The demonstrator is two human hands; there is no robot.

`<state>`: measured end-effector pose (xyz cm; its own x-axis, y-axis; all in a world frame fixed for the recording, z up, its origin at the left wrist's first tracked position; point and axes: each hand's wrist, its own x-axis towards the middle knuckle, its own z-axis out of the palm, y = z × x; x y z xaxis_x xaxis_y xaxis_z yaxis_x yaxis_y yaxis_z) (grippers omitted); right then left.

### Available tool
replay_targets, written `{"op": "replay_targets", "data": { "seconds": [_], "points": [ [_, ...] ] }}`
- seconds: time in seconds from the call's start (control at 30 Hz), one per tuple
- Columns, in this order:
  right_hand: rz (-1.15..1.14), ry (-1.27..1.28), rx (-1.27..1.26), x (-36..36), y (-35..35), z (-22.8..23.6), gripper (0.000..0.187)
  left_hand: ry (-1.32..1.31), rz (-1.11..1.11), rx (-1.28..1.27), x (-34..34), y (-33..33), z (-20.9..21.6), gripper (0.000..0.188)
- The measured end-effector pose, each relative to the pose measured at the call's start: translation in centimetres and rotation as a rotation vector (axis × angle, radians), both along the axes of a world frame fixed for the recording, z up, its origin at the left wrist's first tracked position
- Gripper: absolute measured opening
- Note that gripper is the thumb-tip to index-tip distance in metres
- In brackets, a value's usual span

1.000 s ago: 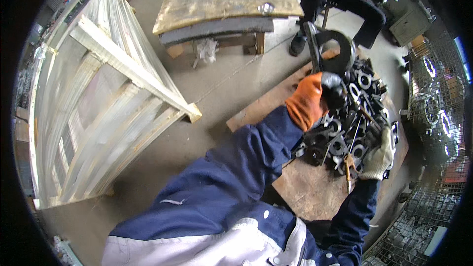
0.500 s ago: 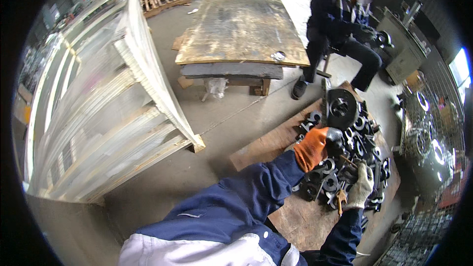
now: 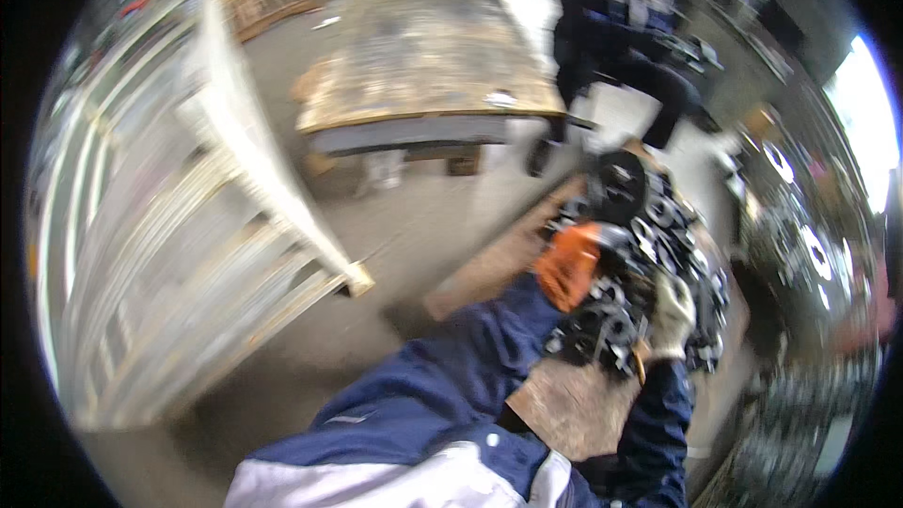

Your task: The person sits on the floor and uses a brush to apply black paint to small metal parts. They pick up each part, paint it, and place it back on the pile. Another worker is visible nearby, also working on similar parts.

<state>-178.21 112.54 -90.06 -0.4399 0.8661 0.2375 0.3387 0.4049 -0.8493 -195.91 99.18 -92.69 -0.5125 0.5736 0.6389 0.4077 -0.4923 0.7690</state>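
Note:
My left hand (image 3: 576, 261), in an orange glove with dark fingertips, is closed over the heap of black metal parts (image 3: 613, 331), its fingers curled down; what lies in them is hidden. To its right, my right hand (image 3: 672, 320), in a cream knit glove, is closed low among the same parts. Motion blur hides what it grips. A brownish, copper-coloured piece (image 3: 642, 362) sticks out beside its wrist. Many of the parts are ring-shaped or hooked. Beyond my left hand stands a larger black disc (image 3: 618, 182).
The parts lie on a brown board (image 3: 574, 409). A slatted wooden crate wrapped in clear film (image 3: 273, 169) stands at left. Ahead is a worn wooden table (image 3: 423, 66). A seated person (image 3: 611, 38) works at the far right. Wire-mesh baskets (image 3: 800, 235) line the right side.
My view has swung slightly, so the whole scene sits further left and higher, and is blurred. Both hands stay at the heap, with little visible change in their grip.

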Motion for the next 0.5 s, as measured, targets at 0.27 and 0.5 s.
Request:
{"op": "replay_targets", "data": {
  "seconds": [0.27,0.5],
  "points": [
    [0.064,0.162,-0.332,-0.5,-0.2,0.6,0.023,-1.522,-0.676,0.173,-1.6,0.1,1.6,0.012],
    [0.024,0.139,-0.458,-0.8,0.9,-0.7,0.027,-1.515,-0.571,0.214,-2.7,-0.5,2.5,0.011]
  ]
}}
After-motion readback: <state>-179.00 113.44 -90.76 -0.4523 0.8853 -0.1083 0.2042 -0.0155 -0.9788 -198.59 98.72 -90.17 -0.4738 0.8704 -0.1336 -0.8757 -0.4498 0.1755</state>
